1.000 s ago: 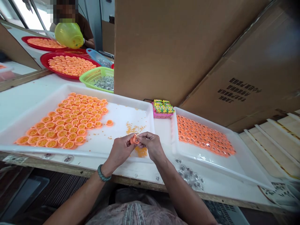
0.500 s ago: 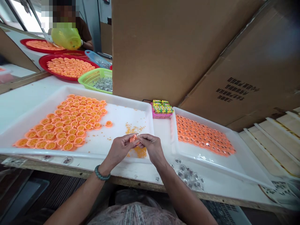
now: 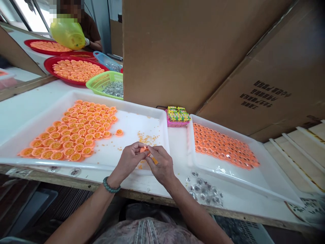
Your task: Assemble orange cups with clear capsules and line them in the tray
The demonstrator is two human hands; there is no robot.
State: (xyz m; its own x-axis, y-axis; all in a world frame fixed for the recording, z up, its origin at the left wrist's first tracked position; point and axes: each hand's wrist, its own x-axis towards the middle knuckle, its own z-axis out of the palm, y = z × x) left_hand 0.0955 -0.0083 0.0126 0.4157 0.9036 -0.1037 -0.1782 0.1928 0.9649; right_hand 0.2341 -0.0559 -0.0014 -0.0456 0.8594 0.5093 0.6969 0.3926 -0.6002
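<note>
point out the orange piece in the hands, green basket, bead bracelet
orange piece (image 3: 144,149), head view, visible rim
green basket (image 3: 101,82), head view, mesh wall
bead bracelet (image 3: 111,187), head view, middle beads

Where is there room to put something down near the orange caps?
The left tray's back right corner, between the orange caps and crumbs, has room; so does the tabletop between trays. The right tray is crowded.

Between the fingers, a small cap of glossy orange plastic; beneath them, a smooth white plastic tray; beyond them, matt brown cardboard.
</note>
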